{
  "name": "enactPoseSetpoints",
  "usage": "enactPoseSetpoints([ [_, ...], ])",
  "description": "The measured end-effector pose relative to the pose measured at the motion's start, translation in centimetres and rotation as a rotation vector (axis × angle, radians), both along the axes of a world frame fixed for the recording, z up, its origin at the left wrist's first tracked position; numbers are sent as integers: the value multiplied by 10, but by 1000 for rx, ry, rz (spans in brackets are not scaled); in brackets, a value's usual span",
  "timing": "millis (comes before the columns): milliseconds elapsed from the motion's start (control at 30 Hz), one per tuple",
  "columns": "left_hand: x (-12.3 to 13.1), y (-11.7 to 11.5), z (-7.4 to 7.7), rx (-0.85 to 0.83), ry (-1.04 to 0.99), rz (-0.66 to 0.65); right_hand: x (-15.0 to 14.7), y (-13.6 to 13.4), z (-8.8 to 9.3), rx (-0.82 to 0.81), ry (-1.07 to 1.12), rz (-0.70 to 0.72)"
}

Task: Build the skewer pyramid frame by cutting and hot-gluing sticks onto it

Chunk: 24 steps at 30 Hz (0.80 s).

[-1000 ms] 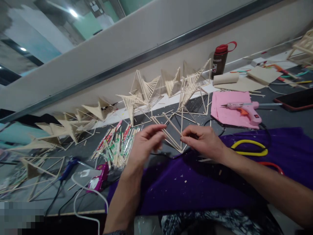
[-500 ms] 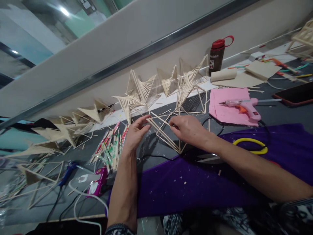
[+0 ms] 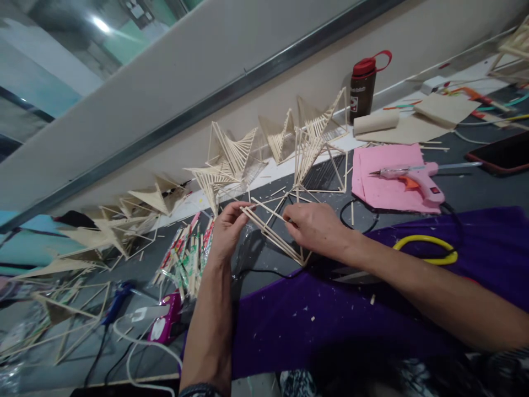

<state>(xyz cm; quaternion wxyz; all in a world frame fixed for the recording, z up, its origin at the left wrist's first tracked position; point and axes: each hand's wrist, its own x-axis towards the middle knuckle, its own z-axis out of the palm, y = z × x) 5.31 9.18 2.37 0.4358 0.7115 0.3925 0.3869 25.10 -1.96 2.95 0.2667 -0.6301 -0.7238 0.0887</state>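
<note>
A small frame of thin wooden sticks (image 3: pixel 281 245) stands tilted between my hands at the middle of the table. My left hand (image 3: pixel 228 230) pinches its upper left corner between thumb and fingers. My right hand (image 3: pixel 316 225) is closed on a loose-looking thin wooden stick (image 3: pixel 268 207), which slants up and left from its fingertips towards that corner. Whether the stick's far end touches the frame, I cannot tell. The curled fingertips of my right hand are partly hidden. Right behind stands a finished-looking stick model (image 3: pixel 309 160) with a ribbed, twisted surface.
A pink glue gun (image 3: pixel 413 177) lies on pink sheets (image 3: pixel 363 187) at the right. Scissors with yellow handles (image 3: pixel 425 238) rest on purple cloth (image 3: pixel 281 325). Packaged chopsticks (image 3: pixel 188 253), a magenta glue gun (image 3: pixel 165 320) and a blue tool (image 3: pixel 118 302) lie left. A bottle (image 3: pixel 362 94) stands behind.
My left thumb and fingers have closed onto the frame's corner. My right hand has shifted slightly down, still holding the stick. The view has tilted a little.
</note>
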Motion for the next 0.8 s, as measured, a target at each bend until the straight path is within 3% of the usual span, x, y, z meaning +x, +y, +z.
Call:
enactPoseSetpoints([
  [167, -1, 0, 1, 9, 3, 8, 0, 1, -3, -17, 23, 27],
  [567, -8, -11, -3, 134, -74, 168, -2, 2, -8, 5, 47, 34],
  [800, -1, -6, 4, -83, -144, 149, -3, 2, -12, 33, 55, 45],
])
